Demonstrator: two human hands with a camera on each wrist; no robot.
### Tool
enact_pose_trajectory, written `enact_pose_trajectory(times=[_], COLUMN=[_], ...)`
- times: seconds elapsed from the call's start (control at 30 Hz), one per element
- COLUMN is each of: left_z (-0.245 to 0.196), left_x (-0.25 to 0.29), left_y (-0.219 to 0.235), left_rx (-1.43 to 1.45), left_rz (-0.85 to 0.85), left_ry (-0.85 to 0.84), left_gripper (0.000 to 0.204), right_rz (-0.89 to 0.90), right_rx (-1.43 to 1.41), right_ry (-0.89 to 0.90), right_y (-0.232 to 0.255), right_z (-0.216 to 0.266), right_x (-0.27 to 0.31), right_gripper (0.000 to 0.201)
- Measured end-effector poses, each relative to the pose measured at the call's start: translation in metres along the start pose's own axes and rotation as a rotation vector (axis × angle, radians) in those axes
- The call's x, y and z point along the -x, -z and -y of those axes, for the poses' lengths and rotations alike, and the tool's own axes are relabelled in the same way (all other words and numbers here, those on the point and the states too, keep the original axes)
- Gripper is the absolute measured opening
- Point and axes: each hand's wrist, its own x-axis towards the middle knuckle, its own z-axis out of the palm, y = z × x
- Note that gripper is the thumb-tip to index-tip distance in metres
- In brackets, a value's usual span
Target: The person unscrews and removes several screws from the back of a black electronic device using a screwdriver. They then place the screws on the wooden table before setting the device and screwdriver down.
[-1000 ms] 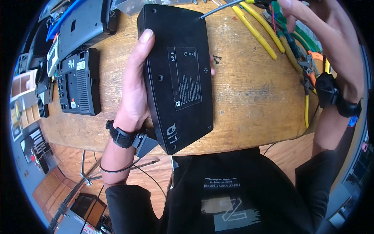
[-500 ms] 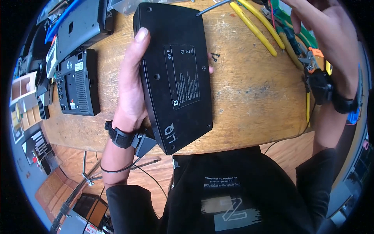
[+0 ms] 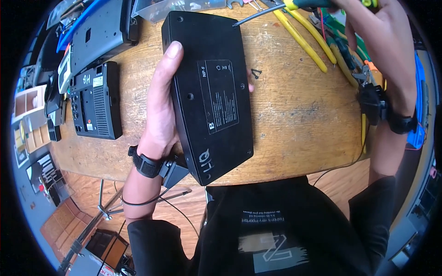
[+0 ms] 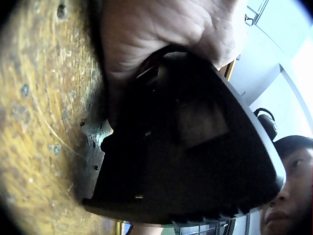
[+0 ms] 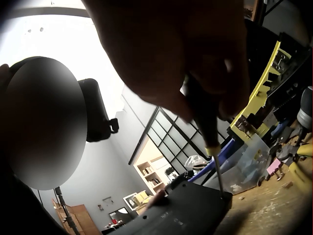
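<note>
A black flat device (image 3: 214, 147) with a printed label and screw holes is tilted up over the wooden table. The left hand (image 3: 159, 101) grips its left side, thumb on the edge and fingers behind. In the head view the right hand (image 3: 380, 37) holds a screwdriver (image 3: 264, 13) by its green and yellow handle, partly cut off by the frame. The screwdriver tip meets the hole at the device's upper right corner; the right wrist view shows the shaft (image 5: 218, 174) standing in that corner. Small black screws (image 3: 256, 73) lie on the table right of the device.
Another black device (image 3: 96, 101) lies at the left, below a larger dark panel (image 3: 99, 37). A clear plastic bin (image 3: 184, 5) stands at the back. Yellow-handled pliers (image 3: 304, 39) and other tools are spread at the right. A thin cable (image 3: 340, 166) runs along the front edge.
The device and left hand dipped slightly up in the view, then came back down. The right hand has shifted a little left, and more of the screwdriver handle shows.
</note>
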Motion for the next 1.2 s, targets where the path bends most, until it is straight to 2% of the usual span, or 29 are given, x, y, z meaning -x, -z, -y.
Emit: enact_pose_trajectory(times=[0.03,0.1,0.13,0.2,0.23,0.33,0.43,0.47,0.53,0.57,0.6,0.67,0.73,0.83,0.87,0.97,1.0,1.13,1.2], left_z=[-0.001,0.0,0.001,0.001,0.0,0.0,-0.003,-0.004,-0.003,-0.003,-0.003,-0.004,-0.005,-0.003,-0.004,-0.003,-0.003,-0.002,-0.002], left_x=[0.0,0.001,0.001,0.001,0.0,0.001,0.004,0.005,0.005,0.005,0.005,0.006,0.006,0.004,0.003,0.005,0.005,0.005,0.007], left_y=[-0.001,0.0,0.0,0.0,-0.001,0.0,-0.004,-0.005,-0.005,-0.004,-0.003,-0.001,0.0,0.005,0.006,0.009,0.008,0.007,0.007], left_rx=[-0.065,-0.013,0.014,0.068,0.093,0.089,0.079,0.061,0.025,0.039,0.053,0.088,0.13,0.244,0.258,0.288,0.29,0.266,0.283], left_rz=[-0.023,-0.007,0.0,0.037,0.057,0.059,0.015,0.006,-0.011,-0.005,0.0,0.015,0.033,0.044,0.065,0.1,0.101,0.118,0.137], left_ry=[0.008,0.023,0.029,-0.005,-0.022,-0.025,0.009,0.022,0.045,0.049,0.054,0.058,0.06,0.048,0.041,0.038,0.043,0.001,-0.025], left_gripper=[0.101,0.101,0.101,0.086,0.078,0.075,0.072,0.078,0.092,0.092,0.093,0.095,0.098,0.103,0.103,0.105,0.104,0.103,0.103], right_rz=[-0.021,-0.062,-0.11,-0.154,-0.15,-0.134,-0.049,0.002,-0.012,-0.01,0.01,0.109,0.055,-0.254,-0.206,0.179,0.15,0.298,0.254], right_rx=[0.004,0.009,0.05,0.1,0.109,0.14,0.138,0.092,0.182,0.2,0.17,-0.177,-0.486,-0.951,-0.99,-0.912,-0.899,-0.897,-0.696], right_ry=[-0.035,-0.106,-0.296,-0.31,-0.138,0.384,0.216,0.143,0.166,0.133,0.054,-0.283,-0.238,-0.062,-0.131,-0.222,-0.268,-0.428,-0.33], right_y=[-0.002,-0.013,-0.018,-0.021,-0.017,-0.005,0.005,0.01,0.006,0.006,0.008,0.014,0.016,-0.006,-0.006,-0.006,-0.016,-0.039,-0.055], right_z=[0.002,0.018,0.041,0.052,0.035,-0.028,-0.009,-0.006,-0.02,-0.031,-0.042,-0.055,-0.072,-0.051,-0.046,-0.06,-0.056,-0.058,-0.058], right_x=[0.0,-0.005,-0.008,-0.011,-0.01,-0.006,0.0,-0.003,-0.006,-0.006,-0.005,0.004,0.01,0.017,0.022,0.034,0.036,0.038,0.042], right_gripper=[0.015,0.02,0.022,0.023,0.023,0.022,0.017,0.017,0.016,0.015,0.015,0.022,0.026,0.03,0.034,0.027,0.023,0.019,0.02])
